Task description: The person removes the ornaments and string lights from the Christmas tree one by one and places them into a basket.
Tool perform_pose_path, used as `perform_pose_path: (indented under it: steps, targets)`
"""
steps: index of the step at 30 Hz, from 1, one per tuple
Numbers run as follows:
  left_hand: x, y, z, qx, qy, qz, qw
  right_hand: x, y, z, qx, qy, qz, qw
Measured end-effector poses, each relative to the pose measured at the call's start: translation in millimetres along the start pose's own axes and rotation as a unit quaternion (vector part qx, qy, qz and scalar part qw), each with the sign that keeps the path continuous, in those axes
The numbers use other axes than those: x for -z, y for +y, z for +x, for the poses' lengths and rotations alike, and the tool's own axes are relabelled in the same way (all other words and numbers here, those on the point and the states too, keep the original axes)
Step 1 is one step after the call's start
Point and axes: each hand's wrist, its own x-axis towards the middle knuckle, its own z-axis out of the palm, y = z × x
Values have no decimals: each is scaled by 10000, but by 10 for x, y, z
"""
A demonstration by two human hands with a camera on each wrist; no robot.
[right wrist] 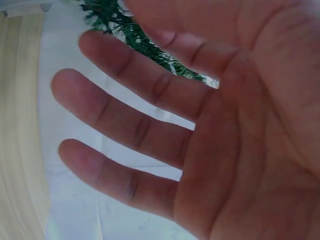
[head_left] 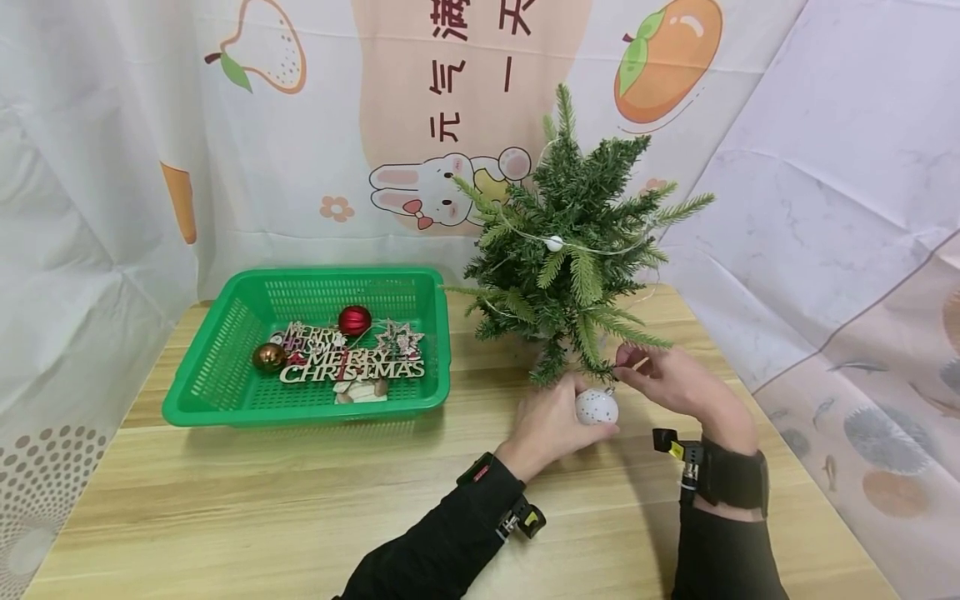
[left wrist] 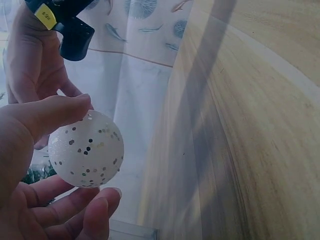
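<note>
A white bauble with silvery dots (head_left: 597,407) hangs low in front of a small Christmas tree (head_left: 577,217). My left hand (head_left: 551,423) holds this bauble (left wrist: 87,150), thumb on one side and fingers on the other. Just above the bauble's cap, the thumb and index finger of my right hand (head_left: 671,382) pinch at the tip of a low green branch (head_left: 600,364). In the right wrist view the other fingers (right wrist: 120,110) are loosely extended, and the thumb covers the pinched spot.
A green plastic basket (head_left: 176,392) at the left holds a red bauble (head_left: 355,321), a copper bauble (head_left: 269,357) and wooden Merry Christmas signs (head_left: 352,367). A thin light string with a white bead (head_left: 553,243) winds around the tree. Patterned cloth (head_left: 300,167) hangs behind the wooden table (head_left: 300,500).
</note>
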Motion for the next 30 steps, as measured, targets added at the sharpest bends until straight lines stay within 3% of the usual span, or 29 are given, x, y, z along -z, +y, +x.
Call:
perform_pose_path:
  steps: [11, 17, 22, 30]
  targets:
    - [-26, 6, -12, -167, 83, -74, 9998, -24, -54, 4, -376, -294, -427, 9979]
    - [-42, 4, -6, -278, 156, 136, 9994, -28, -52, 23, -268, -451, -398, 9978]
    - [-48, -2, 0, -355, 234, 228, 9988, -18, -31, 8, -88, -441, -332, 9984]
    - [-64, 0, 4, -393, 350, 135, 9985, -1, -11, -8, -198, -223, -151, 9994]
